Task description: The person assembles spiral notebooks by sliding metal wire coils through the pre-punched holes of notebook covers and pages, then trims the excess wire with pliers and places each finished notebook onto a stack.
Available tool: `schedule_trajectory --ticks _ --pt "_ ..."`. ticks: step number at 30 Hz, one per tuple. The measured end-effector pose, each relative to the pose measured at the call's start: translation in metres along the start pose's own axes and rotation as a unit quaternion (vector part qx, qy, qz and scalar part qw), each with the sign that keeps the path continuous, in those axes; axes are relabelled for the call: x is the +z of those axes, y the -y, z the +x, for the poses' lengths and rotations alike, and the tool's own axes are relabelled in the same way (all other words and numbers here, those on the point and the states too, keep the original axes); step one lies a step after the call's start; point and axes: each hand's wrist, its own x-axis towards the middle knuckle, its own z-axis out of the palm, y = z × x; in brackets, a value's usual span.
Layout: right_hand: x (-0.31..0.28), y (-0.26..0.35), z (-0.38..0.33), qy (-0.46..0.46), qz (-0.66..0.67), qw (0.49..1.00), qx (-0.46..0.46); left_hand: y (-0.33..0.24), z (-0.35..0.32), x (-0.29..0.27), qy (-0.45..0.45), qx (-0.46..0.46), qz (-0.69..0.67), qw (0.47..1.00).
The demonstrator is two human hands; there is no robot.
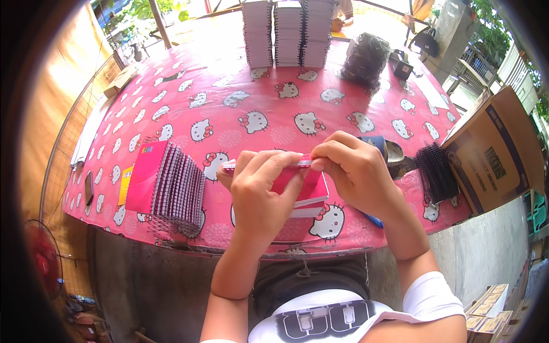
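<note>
Above the near middle of the table, I hold a pink-covered notebook (307,162), seen mostly edge-on. My left hand (255,186) grips it from the left, thumb below and fingers over the top. At the right part of its edge, the fingertips of my right hand (357,171) pinch close together. Whether they also hold a binding wire cannot be made out. Under my hands lies another pink notebook (314,188) with white page edges. To the left stands a stack of pink spiral notebooks (171,188), with a yellow item (124,184) beside it.
Black binding coils (437,171) lie at the right by an open cardboard box (492,151). Tall stacks of spiral-bound books (286,37) and a black plastic-wrapped bundle (365,60) stand at the far side. A phone (88,188) rests near the left edge; a blue pen (373,219) lies near my right forearm.
</note>
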Motion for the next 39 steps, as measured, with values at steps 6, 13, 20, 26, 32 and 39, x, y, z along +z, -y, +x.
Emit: schedule_trajectory --ticks 6,13,20,26,32,39 --pt "0.006 0.006 0.0 -0.035 0.001 0.999 0.008 0.001 0.0 0.001 0.006 0.007 0.006 1.0" --pt "-0.023 -0.036 -0.01 -0.02 -0.013 0.999 0.049 -0.001 -0.001 -0.001 0.033 -0.01 -0.019 0.999" --pt "-0.072 -0.184 -0.113 0.127 -0.236 0.934 0.235 0.005 0.011 0.005 0.036 -0.003 -0.029 0.999" --pt "-0.061 -0.169 -0.03 -0.094 -0.013 0.981 0.172 0.011 0.008 0.01 0.007 0.024 -0.011 1.0" --pt "-0.044 -0.116 0.017 0.146 0.101 0.981 0.083 0.009 0.01 0.007 0.019 0.006 0.003 1.0" --pt "-0.03 -0.101 0.041 0.062 -0.006 0.993 0.099 0.017 0.009 0.0 -0.042 -0.018 0.012 0.999"
